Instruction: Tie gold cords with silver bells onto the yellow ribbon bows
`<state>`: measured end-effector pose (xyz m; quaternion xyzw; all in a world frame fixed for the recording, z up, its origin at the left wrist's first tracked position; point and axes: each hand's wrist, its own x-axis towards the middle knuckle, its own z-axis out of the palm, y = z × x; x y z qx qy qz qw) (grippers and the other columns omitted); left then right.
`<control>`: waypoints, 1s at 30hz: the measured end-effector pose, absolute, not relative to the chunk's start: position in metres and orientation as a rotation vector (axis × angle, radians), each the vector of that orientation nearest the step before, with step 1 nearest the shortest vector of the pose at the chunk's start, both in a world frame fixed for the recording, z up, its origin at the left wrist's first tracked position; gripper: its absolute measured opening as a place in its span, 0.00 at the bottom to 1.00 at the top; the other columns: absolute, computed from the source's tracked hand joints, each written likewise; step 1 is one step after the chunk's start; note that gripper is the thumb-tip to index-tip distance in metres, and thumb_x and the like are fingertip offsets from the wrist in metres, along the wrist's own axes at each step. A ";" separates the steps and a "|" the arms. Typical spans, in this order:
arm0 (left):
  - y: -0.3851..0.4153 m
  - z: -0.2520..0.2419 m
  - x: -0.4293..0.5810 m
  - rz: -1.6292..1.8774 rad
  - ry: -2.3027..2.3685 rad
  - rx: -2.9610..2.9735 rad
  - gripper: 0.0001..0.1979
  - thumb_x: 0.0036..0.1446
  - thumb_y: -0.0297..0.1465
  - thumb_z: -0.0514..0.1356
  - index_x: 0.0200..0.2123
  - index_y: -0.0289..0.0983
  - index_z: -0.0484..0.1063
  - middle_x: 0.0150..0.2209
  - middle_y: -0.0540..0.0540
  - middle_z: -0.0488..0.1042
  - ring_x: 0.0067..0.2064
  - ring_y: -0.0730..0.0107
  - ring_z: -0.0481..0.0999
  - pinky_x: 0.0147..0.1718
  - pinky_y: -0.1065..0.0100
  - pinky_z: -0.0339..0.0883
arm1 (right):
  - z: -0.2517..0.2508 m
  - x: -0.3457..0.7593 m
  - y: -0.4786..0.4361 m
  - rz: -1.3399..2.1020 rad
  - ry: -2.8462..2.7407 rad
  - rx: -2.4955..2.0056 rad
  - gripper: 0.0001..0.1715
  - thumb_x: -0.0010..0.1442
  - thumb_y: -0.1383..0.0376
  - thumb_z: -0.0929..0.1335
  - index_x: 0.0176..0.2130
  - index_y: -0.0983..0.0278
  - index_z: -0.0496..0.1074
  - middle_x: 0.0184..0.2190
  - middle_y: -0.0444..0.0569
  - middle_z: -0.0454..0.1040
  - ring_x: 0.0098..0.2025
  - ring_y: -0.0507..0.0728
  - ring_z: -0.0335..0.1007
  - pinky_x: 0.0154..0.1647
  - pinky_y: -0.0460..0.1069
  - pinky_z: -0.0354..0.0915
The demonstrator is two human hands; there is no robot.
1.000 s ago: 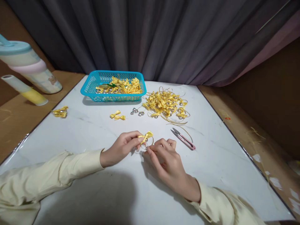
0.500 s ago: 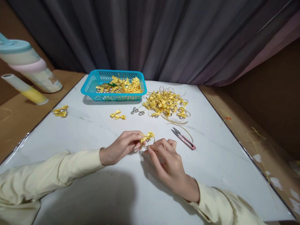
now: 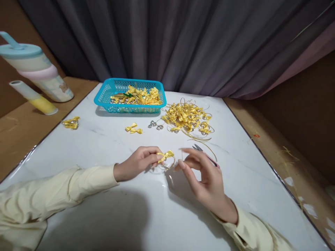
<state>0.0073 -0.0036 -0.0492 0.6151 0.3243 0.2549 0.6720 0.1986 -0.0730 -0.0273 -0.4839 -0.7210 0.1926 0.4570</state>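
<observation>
My left hand pinches a yellow ribbon bow, with a loop of gold cord curving out to its right. Just right of that loop, my right hand has thumb and forefinger spread. A thin pale line shows between those fingertips; whether it is a thread I cannot tell. Behind the right hand lies a pair of thread snips with a pink handle, partly covered by the fingers. Two loose yellow bows and several small silver bells rest farther back on the table.
A blue basket of yellow bows and silver bells stands at the back. To its right is a heap of corded bows. One yellow bow bundle lies at left, near a tumbler and a yellow-and-white tube.
My right hand has drawn away from the bow to the right, and its thumb and forefinger have parted. The left hand keeps its pinch on the bow. The view has shifted slightly.
</observation>
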 end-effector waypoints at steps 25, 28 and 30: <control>-0.003 -0.052 0.005 0.403 0.541 1.348 0.13 0.54 0.35 0.55 0.23 0.32 0.68 0.18 0.53 0.60 0.20 0.78 0.56 0.21 0.73 0.49 | -0.036 0.192 -0.071 0.546 -2.008 -0.949 0.17 0.59 0.76 0.63 0.47 0.63 0.68 0.36 0.51 0.75 0.35 0.53 0.72 0.35 0.48 0.71; -0.003 -0.051 0.006 0.394 0.547 1.344 0.13 0.54 0.35 0.55 0.24 0.31 0.68 0.18 0.53 0.61 0.21 0.78 0.57 0.21 0.73 0.50 | -0.037 0.193 -0.070 0.535 -2.017 -0.910 0.19 0.58 0.78 0.63 0.47 0.64 0.68 0.37 0.52 0.75 0.37 0.54 0.72 0.36 0.49 0.71; -0.003 -0.050 0.006 0.393 0.556 1.344 0.13 0.54 0.35 0.55 0.24 0.31 0.68 0.18 0.52 0.62 0.21 0.77 0.57 0.21 0.72 0.50 | -0.038 0.194 -0.070 0.521 -2.028 -0.871 0.20 0.58 0.80 0.63 0.47 0.64 0.67 0.39 0.53 0.75 0.40 0.55 0.72 0.38 0.49 0.71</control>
